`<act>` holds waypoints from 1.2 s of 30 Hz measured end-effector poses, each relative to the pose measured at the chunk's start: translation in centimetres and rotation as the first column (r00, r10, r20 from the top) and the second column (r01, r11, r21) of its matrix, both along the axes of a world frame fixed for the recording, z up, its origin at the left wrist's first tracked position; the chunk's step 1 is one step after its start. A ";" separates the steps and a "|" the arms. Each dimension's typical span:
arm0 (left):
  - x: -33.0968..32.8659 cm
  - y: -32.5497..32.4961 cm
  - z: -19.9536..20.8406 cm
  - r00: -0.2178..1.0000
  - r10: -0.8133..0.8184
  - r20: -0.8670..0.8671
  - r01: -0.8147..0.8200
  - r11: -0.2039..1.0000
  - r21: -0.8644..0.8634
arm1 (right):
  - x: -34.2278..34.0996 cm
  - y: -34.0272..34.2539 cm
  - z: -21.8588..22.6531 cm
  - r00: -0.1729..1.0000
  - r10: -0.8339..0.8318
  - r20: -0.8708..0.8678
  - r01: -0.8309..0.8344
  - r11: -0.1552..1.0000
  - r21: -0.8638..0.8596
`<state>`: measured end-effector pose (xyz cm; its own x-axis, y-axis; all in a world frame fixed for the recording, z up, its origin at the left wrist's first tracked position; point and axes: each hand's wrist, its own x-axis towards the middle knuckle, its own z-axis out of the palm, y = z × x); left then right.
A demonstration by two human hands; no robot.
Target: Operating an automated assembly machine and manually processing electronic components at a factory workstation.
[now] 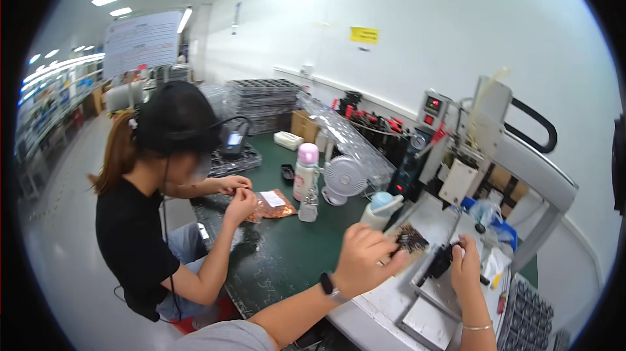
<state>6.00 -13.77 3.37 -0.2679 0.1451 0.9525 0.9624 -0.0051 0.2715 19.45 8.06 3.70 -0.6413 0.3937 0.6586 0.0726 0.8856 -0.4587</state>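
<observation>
My left hand (366,261), with a dark watch on its wrist, hovers beside a small heap of dark little parts (411,239). Its thumb stands apart from the bent fingers, slightly blurred, and nothing shows between them. My right hand (465,269), a bracelet on the wrist, is closed on a black moulded part (441,261), whose exact kind I cannot make out. That part is over the metal fixture (427,321) on the bed of a bench-top machine (460,181). The fingers hide some of the part.
At left a seated co-worker (156,220) handles something small beside a bag of copper-coloured pieces (277,204). A pink-capped bottle (305,171), a small white fan (344,178) and a blue-lidded bottle (378,211) stand on the green table. Black trays (527,315) lie at lower right.
</observation>
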 end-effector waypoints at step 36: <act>4.4 4.1 6.5 0.837 -0.545 -0.048 0.544 0.839 -0.017 | 0.7 -0.5 0.1 0.995 -0.083 0.050 0.070 0.973 0.221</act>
